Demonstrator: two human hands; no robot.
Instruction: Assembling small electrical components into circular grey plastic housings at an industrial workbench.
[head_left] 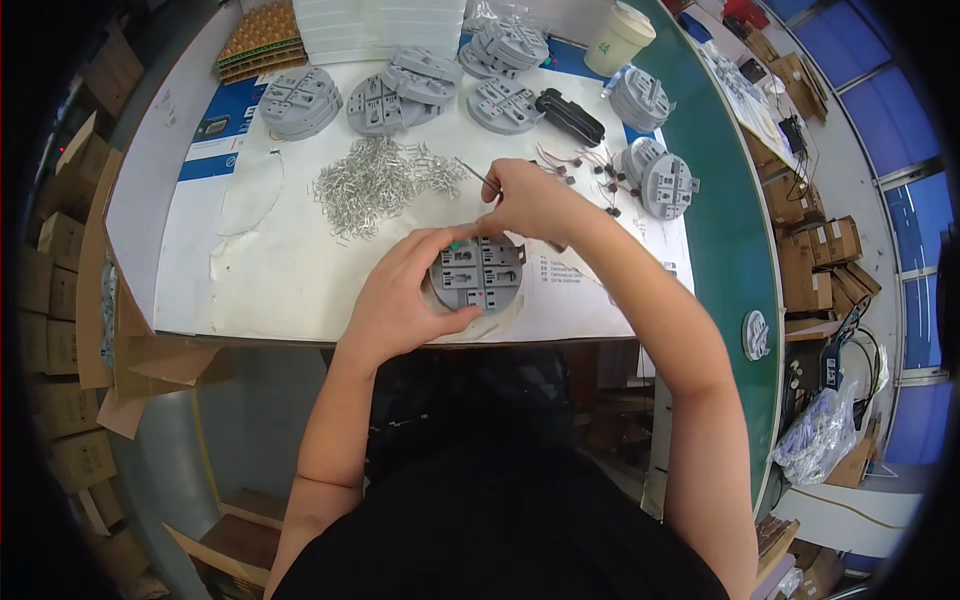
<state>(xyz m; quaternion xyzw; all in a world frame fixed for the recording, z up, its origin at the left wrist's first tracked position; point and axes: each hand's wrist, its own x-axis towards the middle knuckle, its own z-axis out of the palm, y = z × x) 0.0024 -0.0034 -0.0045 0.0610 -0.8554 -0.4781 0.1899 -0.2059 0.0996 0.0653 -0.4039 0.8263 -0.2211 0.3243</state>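
Note:
A round grey plastic disc with slots and small fittings point(462, 277) lies near the table's front edge. My left hand point(400, 296) grips it from the left, thumb at its near rim and fingers over its far rim. My right hand point(530, 202) is closed around a thin, dark metal tool point(477, 174), whose shaft points up and left; its exact kind is hard to make out. The right fingertips are close to the disc's far edge. Beyond the left hand lies a loose heap of small, shiny U-shaped metal pieces point(372, 186).
Stacked grey discs point(300, 102) line the back, with more point(664, 182) at the right. A black tool point(570, 117), small black connectors with wires point(610, 185) and a lidded cup point(619, 40) are nearby. Cardboard boxes point(75, 400) stand off to the left.

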